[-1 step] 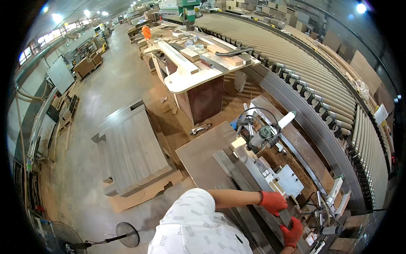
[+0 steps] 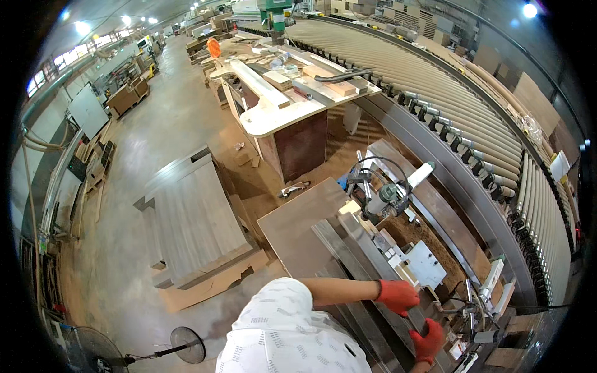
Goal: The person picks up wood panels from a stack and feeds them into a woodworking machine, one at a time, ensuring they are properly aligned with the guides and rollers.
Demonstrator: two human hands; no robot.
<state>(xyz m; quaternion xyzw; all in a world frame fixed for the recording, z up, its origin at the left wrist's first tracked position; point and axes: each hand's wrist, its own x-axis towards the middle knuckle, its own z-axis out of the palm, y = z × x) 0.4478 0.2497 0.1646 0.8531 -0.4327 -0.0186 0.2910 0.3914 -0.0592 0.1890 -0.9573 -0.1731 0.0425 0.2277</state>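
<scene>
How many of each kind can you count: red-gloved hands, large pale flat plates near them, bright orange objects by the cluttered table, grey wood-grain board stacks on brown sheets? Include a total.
Red-gloved left hand and right hand: 2
Large pale flat plate: 1
Bright orange object: 1
Grey wood-grain board stack: 1
Total: 5

Left arm (image 2: 342, 291) stretched rightward, left hand (image 2: 398, 297) gloved, slightly curled; right hand (image 2: 427, 342) near it, gloved, thumb apart.
</scene>
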